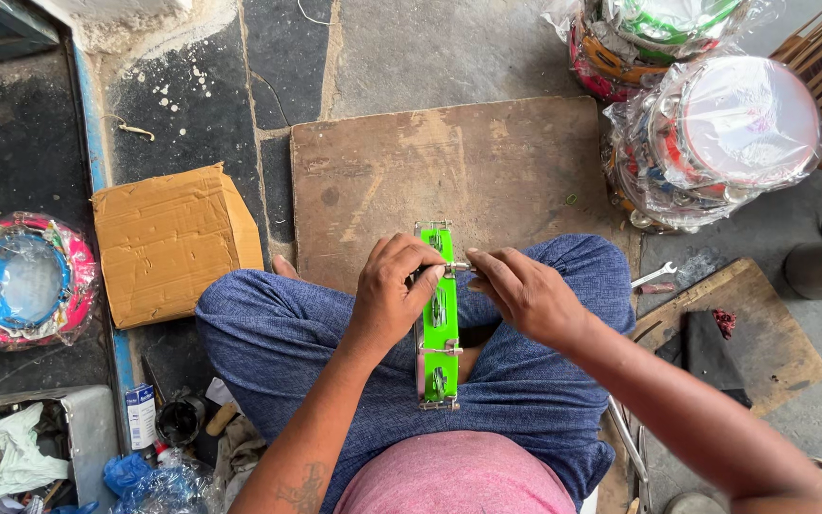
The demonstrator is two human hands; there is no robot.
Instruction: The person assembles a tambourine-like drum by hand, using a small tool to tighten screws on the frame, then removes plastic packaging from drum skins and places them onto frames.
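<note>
A bright green tambourine frame (440,328) with metal brackets and jingles stands on edge across my crossed legs in blue trousers. My left hand (394,290) grips its upper part from the left. Touching the same spot from the right, my right hand (523,290) pinches a small metal fitting (459,266) at the rim. Whether the fitting is a screw or a hook is too small to tell.
A worn wooden board (449,171) lies ahead on the stone floor. A cardboard box (171,240) sits left, with a wrapped tambourine (21,281) beyond it. Stacks of plastic-wrapped tambourines (715,133) stand at the right. A spanner (654,276), another board (744,333) and clutter (97,447) lie nearby.
</note>
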